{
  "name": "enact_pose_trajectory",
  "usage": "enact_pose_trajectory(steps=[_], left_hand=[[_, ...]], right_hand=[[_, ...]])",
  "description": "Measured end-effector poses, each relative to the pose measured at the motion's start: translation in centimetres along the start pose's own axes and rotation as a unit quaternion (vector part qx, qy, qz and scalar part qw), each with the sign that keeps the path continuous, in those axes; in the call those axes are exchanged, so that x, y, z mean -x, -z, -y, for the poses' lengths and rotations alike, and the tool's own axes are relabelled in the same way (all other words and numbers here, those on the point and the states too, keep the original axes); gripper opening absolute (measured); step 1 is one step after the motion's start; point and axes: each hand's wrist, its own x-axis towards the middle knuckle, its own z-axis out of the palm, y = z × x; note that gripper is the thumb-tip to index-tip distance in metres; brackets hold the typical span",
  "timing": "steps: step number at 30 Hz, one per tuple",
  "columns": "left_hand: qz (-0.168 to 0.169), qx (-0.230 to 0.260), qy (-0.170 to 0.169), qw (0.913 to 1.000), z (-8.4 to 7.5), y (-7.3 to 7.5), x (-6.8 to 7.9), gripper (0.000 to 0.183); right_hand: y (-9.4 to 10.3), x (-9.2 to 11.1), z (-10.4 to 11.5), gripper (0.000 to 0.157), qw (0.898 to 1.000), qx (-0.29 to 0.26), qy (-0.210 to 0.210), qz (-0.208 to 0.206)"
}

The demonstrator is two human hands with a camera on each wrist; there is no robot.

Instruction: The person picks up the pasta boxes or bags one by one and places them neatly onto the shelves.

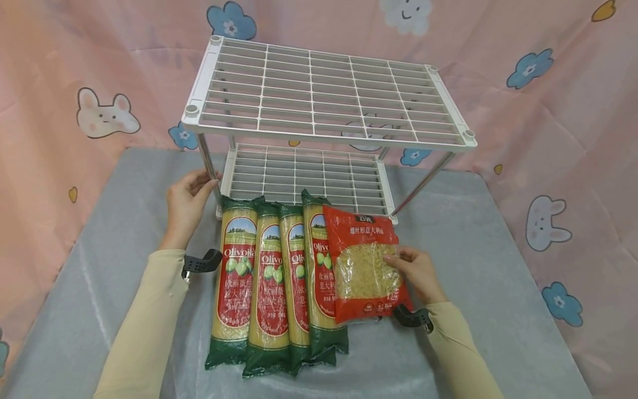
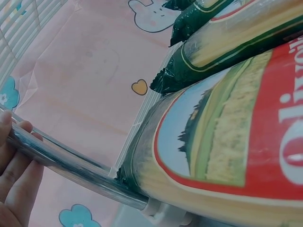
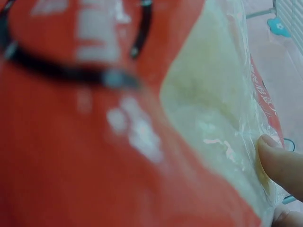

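Four packs [image 1: 271, 277], at least one bag [image 1: 366, 266]

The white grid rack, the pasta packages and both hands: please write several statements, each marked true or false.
1. Four long, green-ended plastic spaghetti packs are visible. True.
2. The right hand grips a spaghetti pack. False: it holds the red plastic pasta bag.
3. The white plastic rack has two shelves. True.
4. In the head view, the bag lies left of the packs. False: right.
5. The left hand holds a shiny metal post. True.
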Motion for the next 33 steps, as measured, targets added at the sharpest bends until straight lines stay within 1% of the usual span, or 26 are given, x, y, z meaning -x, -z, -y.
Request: enact_pose_trajectory(steps=[3, 5, 6, 10, 13, 18, 22, 25, 33], left_hand=[[0.0, 0.003, -0.001, 1.0, 0.0, 0.0, 0.0, 0.026], [0.0, 0.004, 0.0, 1.0, 0.0, 0.0, 0.0, 0.026], [-0.001, 0.005, 0.0, 1.0, 0.0, 0.0, 0.0, 0.026], [-0.002, 0.006, 0.002, 1.0, 0.1, 0.0, 0.1, 0.027], [-0.002, 0.007, 0.003, 1.0, 0.2, -0.1, 0.0, 0.027], [-0.003, 0.012, 0.003, 0.9999, 0.2, -0.1, 0.0, 0.027], [-0.008, 0.02, -0.003, 0.9998, 0.3, -0.1, 0.0, 0.026], [-0.009, 0.024, -0.008, 0.9996, 0.3, -0.1, -0.1, 0.025], [-0.007, 0.022, -0.007, 0.9997, 0.2, -0.1, -0.1, 0.025]], right_hand=[[0.0, 0.1, 0.0, 0.025, 1.0, -0.01, 0.001, -0.004], [-0.1, 0.2, 0.1, 0.023, 1.0, -0.014, 0.001, -0.009], [-0.1, 0.2, 0.1, 0.02, 1.0, -0.017, 0.003, -0.012], [-0.1, 0.2, 0.1, 0.001, 0.999, -0.038, 0.012, -0.019], [0.0, 0.2, 0.2, 0.009, 0.998, -0.055, 0.017, -0.019], [0.0, 0.4, 0.4, 0.008, 0.998, -0.061, 0.017, -0.023], [-0.1, 0.5, 0.6, 0.007, 0.997, -0.071, 0.019, -0.02], [-0.1, 0.7, 0.8, 0.008, 0.996, -0.083, 0.02, -0.017], [0.0, 1.1, 1.3, 0.013, 0.995, -0.09, 0.028, -0.024]])
